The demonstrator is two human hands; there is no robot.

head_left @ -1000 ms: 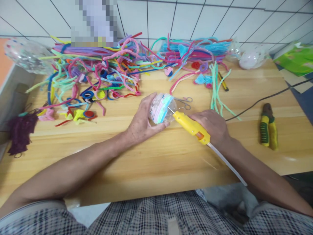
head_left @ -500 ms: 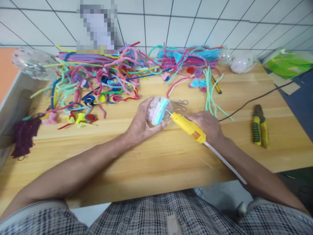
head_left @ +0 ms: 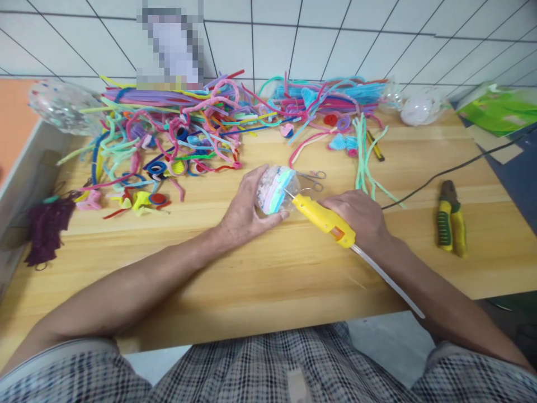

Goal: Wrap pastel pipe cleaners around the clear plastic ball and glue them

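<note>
My left hand (head_left: 247, 207) grips a clear ball (head_left: 272, 190) with bands of pink, lilac, green and blue pipe cleaner around it and glittery bits on its left side. Wrapped round a yellow hot glue gun (head_left: 323, 220), my right hand (head_left: 356, 212) keeps its nozzle against or very near the blue band; contact is too fine to make out. A long translucent glue stick (head_left: 390, 282) sticks out of the gun's rear. Small scissors (head_left: 316, 180) lie just behind the ball, partly hidden by it.
Heaped pipe cleaners (head_left: 168, 123) spread along the back and left of the wooden table (head_left: 251, 291). Green-handled pliers (head_left: 451, 218) lie at right, near a black cord (head_left: 440, 168). A yellow cutter knife (head_left: 375, 146), clear balls (head_left: 422, 106) and a purple tassel (head_left: 46, 232) are also there.
The whole view has shifted slightly, so everything sits a little further right. Both hands keep their hold, and the glue gun's nozzle stays at the coloured bands.
</note>
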